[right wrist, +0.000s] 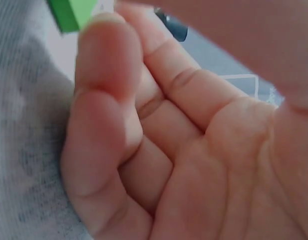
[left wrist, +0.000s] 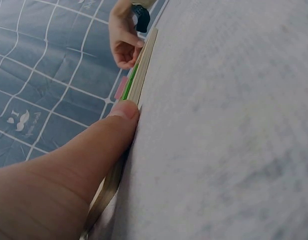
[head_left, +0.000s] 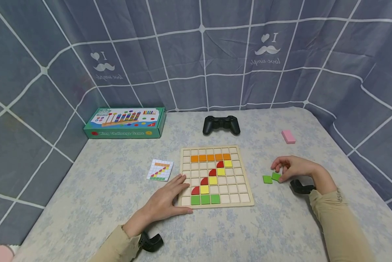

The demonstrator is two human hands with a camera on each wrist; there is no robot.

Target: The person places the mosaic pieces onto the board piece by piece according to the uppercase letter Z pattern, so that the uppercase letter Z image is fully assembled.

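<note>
My left hand (head_left: 164, 202) rests at the left edge of a wooden grid board (head_left: 230, 198), fingers extended along the side and thumb at the near corner. In the left wrist view the thumb (left wrist: 114, 130) touches the board's rim. On the board lie a row of orange squares (head_left: 210, 157), a diagonal of red quarter-round tiles (head_left: 204, 181) and yellow squares (head_left: 213, 180), and three green squares (head_left: 205, 199) along the bottom. To the right, my right hand (head_left: 294, 168) pinches a green square tile (head_left: 276, 177) between thumb and fingers. Another green tile (head_left: 267, 179) lies beside it.
A pattern card (head_left: 161, 170) lies left of the board. Farther back are a green game box (head_left: 127, 123) and a black game controller (head_left: 221, 125). A pink block (head_left: 288, 137) sits at the right. Grey-blue curtains (head_left: 182, 54) surround the table.
</note>
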